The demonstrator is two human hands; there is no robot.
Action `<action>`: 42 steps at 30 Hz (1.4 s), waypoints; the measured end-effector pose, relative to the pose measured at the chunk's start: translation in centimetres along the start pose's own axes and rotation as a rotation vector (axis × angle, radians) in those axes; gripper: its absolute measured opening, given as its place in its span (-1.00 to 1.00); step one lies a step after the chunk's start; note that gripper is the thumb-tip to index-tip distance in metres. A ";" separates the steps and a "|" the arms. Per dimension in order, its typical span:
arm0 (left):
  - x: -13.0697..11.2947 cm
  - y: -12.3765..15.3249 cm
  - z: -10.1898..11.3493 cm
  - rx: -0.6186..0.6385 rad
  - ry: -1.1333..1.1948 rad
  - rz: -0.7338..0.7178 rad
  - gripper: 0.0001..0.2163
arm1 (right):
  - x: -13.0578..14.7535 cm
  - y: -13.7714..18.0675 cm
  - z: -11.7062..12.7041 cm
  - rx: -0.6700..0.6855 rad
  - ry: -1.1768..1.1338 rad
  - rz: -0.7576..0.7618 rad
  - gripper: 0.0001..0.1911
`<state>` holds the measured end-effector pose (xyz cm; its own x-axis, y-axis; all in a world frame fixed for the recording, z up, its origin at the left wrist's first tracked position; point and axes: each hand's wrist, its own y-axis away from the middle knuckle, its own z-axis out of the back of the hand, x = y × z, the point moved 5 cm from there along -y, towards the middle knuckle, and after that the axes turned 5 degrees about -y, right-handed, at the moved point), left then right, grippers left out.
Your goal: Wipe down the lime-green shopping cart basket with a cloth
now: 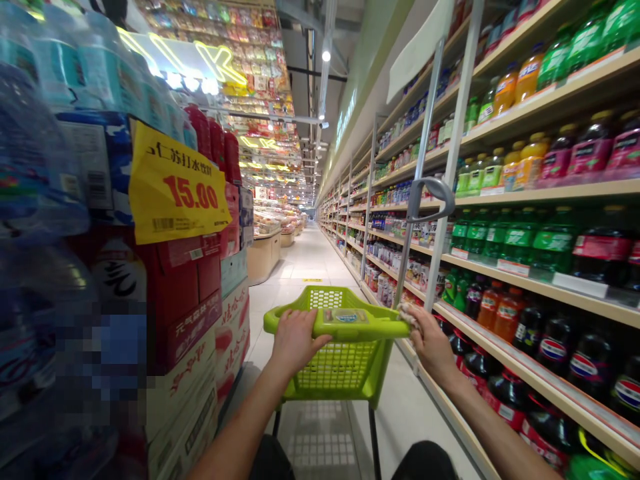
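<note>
A lime-green shopping cart stands right in front of me, its latticed basket facing down the aisle. My left hand is wrapped over the left part of the cart's handlebar, thumb pointing inward. At the bar's right end, my right hand has its fingers closed on a crumpled whitish cloth or tissue, pressed against the green plastic. Beside that hand a metal pole rises, with a grey loop handle partway up and a pale panel at the top. How its lower end is fixed is hidden.
Shelves of bottled drinks line the right side, close to my right arm. Stacked drink cartons with a yellow price sign crowd the left. The tiled floor runs far ahead, past display counters on the left.
</note>
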<state>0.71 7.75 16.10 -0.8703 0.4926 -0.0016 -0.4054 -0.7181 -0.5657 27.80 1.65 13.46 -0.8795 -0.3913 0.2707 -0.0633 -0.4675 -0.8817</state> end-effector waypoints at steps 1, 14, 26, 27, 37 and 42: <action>-0.1 -0.1 -0.1 -0.002 -0.001 0.005 -0.52 | 1.0 0.1 -0.5 0.003 -0.025 0.007 -0.59; -1.2 -0.5 -0.6 -0.058 -0.028 0.013 -0.53 | 0.5 -0.3 -0.9 -0.018 -0.028 -0.006 -0.60; -3.4 -0.3 -0.7 -0.057 0.053 0.082 -0.53 | 0.9 -1.0 -2.4 -0.008 -0.051 0.017 -0.59; -3.8 -0.4 -0.8 -0.055 0.056 0.092 -0.54 | 0.7 -1.0 -2.4 -0.026 -0.041 -0.006 -0.59; -1.3 -0.2 0.4 -0.004 0.105 0.127 -0.60 | 4.4 -1.5 -5.4 0.043 -0.174 0.136 -0.54; 1.4 0.1 0.1 0.032 0.123 0.124 -0.69 | 3.1 -1.9 -5.3 -0.018 -0.132 0.054 -0.53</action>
<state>-0.58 8.28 16.11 -0.8741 0.4544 -0.1716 -0.3077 -0.7913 -0.5284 22.68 5.57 13.95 -0.8124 -0.5166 0.2703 -0.0275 -0.4292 -0.9028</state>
